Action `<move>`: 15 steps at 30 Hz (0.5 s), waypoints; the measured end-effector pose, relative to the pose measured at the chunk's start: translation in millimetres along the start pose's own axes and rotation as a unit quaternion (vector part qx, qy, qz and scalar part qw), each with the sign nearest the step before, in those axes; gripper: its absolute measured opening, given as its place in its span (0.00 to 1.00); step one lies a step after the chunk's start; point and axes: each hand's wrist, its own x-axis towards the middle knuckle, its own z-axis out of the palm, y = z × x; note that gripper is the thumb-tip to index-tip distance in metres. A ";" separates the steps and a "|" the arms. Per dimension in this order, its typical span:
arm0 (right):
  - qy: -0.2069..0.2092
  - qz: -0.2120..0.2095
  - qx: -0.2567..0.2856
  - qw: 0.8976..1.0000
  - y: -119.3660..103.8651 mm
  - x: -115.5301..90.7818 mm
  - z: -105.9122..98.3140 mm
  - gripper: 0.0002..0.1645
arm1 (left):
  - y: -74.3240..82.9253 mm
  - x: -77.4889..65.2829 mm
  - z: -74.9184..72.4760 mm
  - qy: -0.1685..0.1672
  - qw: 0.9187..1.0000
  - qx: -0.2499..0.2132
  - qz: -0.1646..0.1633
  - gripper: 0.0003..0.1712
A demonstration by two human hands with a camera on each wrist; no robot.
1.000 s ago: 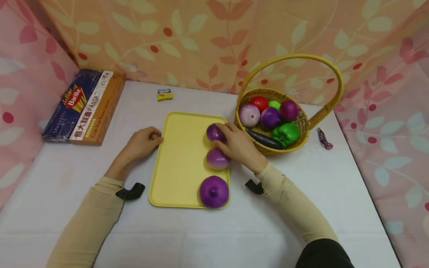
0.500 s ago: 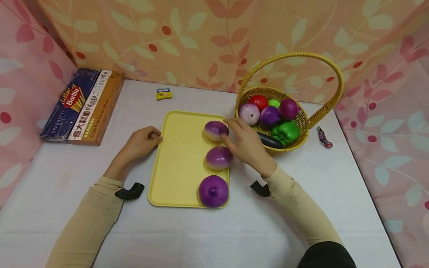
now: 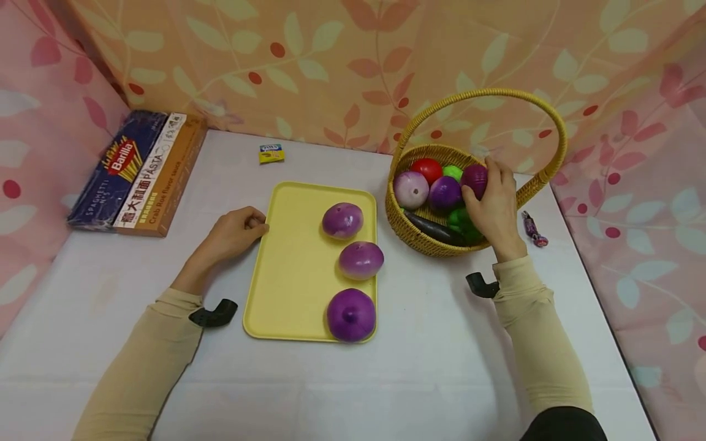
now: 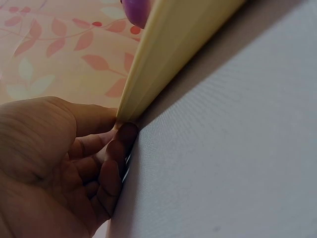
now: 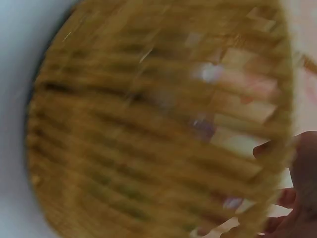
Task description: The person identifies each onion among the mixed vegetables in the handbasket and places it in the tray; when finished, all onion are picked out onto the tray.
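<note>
My left hand (image 3: 234, 234) pinches the left rim of the yellow tray (image 3: 292, 263); in the left wrist view the thumb is on the rim and the curled fingers sit beneath it. Three purple onion-like vegetables lie down the tray's right side: an upper one (image 3: 342, 221), a middle one (image 3: 361, 260) overlapping the right rim, and a round one (image 3: 351, 315) with a nub. Inside the wicker basket (image 3: 410, 233), my right hand (image 3: 498, 205) grips a ridged purple onion (image 3: 474, 179), thumb in front and fingers behind. Basket wicker hides most of that hand in the blurred right wrist view.
Also in the basket are a tomato (image 3: 427, 169), a pale purple vegetable (image 3: 410, 190), a violet one (image 3: 445, 193), an eggplant (image 3: 432, 229) and a green pepper (image 3: 463, 225). Its tall handle (image 3: 488, 93) arches above. Pasta boxes (image 3: 138, 174), a small yellow packet (image 3: 271, 154) and a wrapped candy (image 3: 534, 229) lie around.
My right hand has let go of the upper purple vegetable, which has shifted slightly left on the tray, and has moved right to the onion in the basket. The left hand stays on the tray.
</note>
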 end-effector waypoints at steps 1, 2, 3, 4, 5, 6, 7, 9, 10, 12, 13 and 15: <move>-0.011 0.008 -0.006 1.000 4.4 1.6 0.3 0.40 | 0.2 0.0 -0.1 0.000 1.000 0.000 0.000 0.19; -0.023 0.012 -0.012 1.000 8.1 3.1 1.0 0.40 | 0.4 -0.1 -0.2 0.001 1.000 0.000 -0.001 0.19; -0.035 0.017 -0.016 0.999 11.0 4.0 1.5 0.41 | 0.7 -0.1 -0.3 0.001 1.000 0.000 -0.002 0.19; -0.043 0.020 -0.019 0.999 13.2 4.6 2.2 0.41 | 1.0 -0.2 -0.5 0.000 1.000 -0.001 -0.002 0.19; -0.048 0.020 -0.020 0.998 15.0 5.2 3.0 0.41 | 1.2 -0.3 -0.7 0.000 1.000 -0.001 -0.003 0.19; -0.050 0.020 -0.019 0.998 16.4 5.4 3.6 0.40 | 1.5 -0.4 -0.8 0.000 1.000 -0.001 -0.004 0.19; -0.049 0.019 -0.019 0.998 17.4 5.8 4.3 0.40 | 1.7 -0.4 -0.9 0.000 1.000 -0.002 -0.005 0.19; -0.042 0.018 -0.017 0.999 19.0 5.7 5.7 0.37 | 1.9 -0.5 -1.0 0.000 1.000 -0.002 -0.005 0.19; -0.036 0.017 -0.014 0.999 19.4 5.4 6.2 0.36 | 1.8 -0.4 -1.1 0.001 1.000 -0.002 -0.005 0.19; -0.023 0.021 -0.010 0.999 19.3 3.5 6.3 0.35 | 1.4 -0.3 -1.1 0.001 1.000 -0.003 -0.005 0.19; -0.013 0.022 -0.007 1.000 18.5 2.1 6.1 0.35 | 1.3 -0.1 -1.1 0.000 1.000 -0.003 -0.005 0.19; 0.013 0.018 0.003 1.000 15.4 -2.3 5.2 0.35 | 1.2 0.1 -1.3 -0.002 1.000 -0.002 -0.006 0.19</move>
